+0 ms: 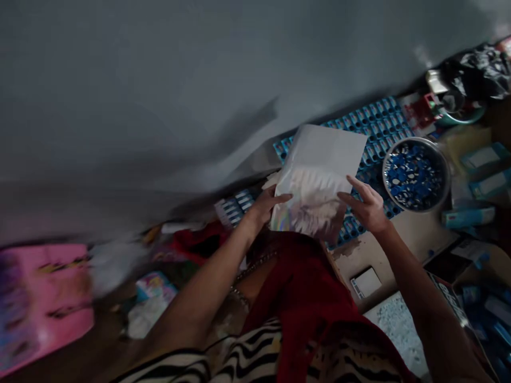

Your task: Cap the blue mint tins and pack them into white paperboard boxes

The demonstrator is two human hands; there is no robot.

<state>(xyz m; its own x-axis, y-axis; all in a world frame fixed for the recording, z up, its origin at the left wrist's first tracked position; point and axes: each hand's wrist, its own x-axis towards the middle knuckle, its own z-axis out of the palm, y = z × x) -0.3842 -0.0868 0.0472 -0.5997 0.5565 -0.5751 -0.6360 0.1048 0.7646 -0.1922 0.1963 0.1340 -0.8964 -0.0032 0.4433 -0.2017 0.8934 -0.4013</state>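
A white sheet with a glossy plastic surface is held up in front of me, tilted. Its lower part is see-through or shiny, with pale creased streaks and rainbow glints at the lower left corner. My left hand grips its left edge, thumb lying across the front. On the opposite side, my right hand has its fingers stretched and apart, two fingertips touching the front near the right edge. Behind the sheet, partly covered by it, lie rows of small blue pieces.
Right of the rows stands a round metal bowl of blue and silvery pieces. Blue packets and a black plastic bag lie further right. A pink printed package is at lower left. A grey wall rises behind.
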